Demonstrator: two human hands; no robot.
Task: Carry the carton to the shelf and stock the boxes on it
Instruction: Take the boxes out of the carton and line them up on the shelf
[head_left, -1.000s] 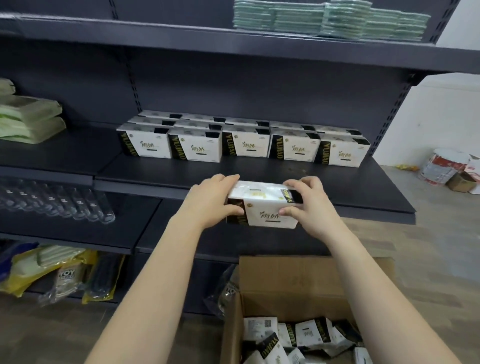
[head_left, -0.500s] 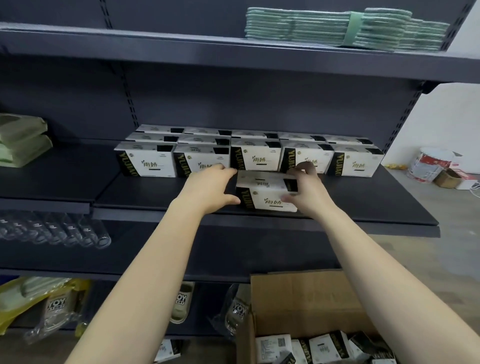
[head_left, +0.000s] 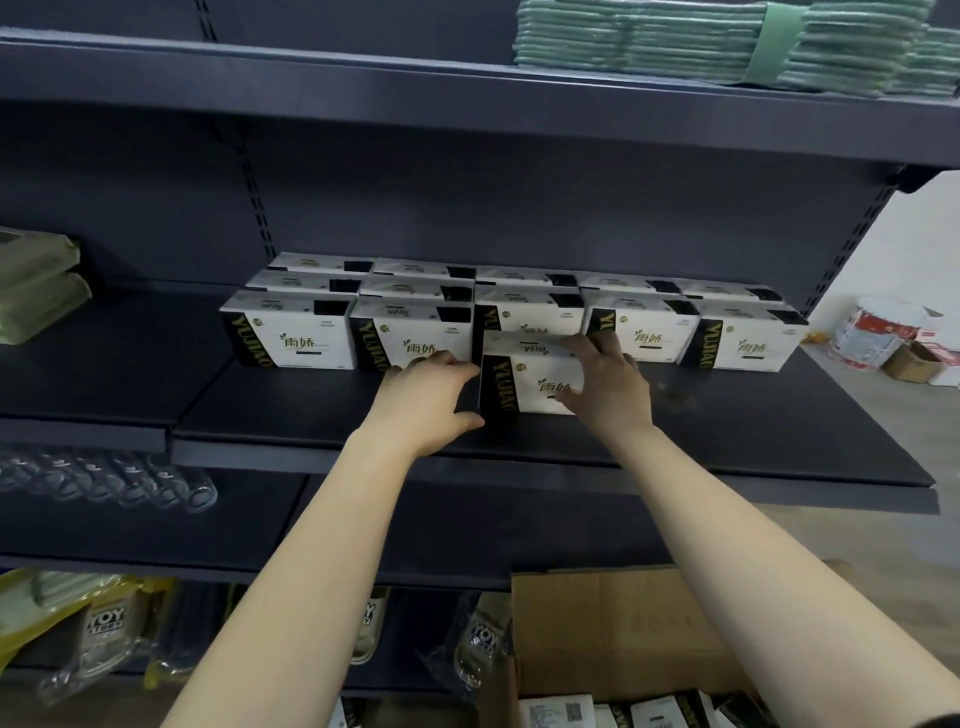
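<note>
Middle shelf (head_left: 311, 415): dark metal board, stocked at the rear with white-and-black boxes marked YUJIAO. The stocked boxes (head_left: 291, 338) stand in rows, five across the front, faces outward, touching or nearly touching side to side.

Box in hand (head_left: 530, 382): same type, upright, face outward, black end to the left. It sits in front of the third box of the front row, just beside it and covering the lower part of its face. Whether its base rests on the board cannot be told.

Left hand (head_left: 426, 400): clamped on the black left end of the box, thumb at the lower front corner, fingers curled along the top edge.

Right hand (head_left: 608, 384): clamped on the right end, fingers curled over the top, thumb lying on the front face.

Carton (head_left: 623, 623): brown cardboard, open, on the floor below the shelving at lower right. More boxes of the same type (head_left: 556, 709) lie loose inside.

Other stock: banded green packs (head_left: 675, 47) on the top shelf; olive packs (head_left: 36, 286) at far left; clear plastic items (head_left: 104, 483) on the shelf below. A paint bucket (head_left: 872, 332) stands on the floor at right.
</note>
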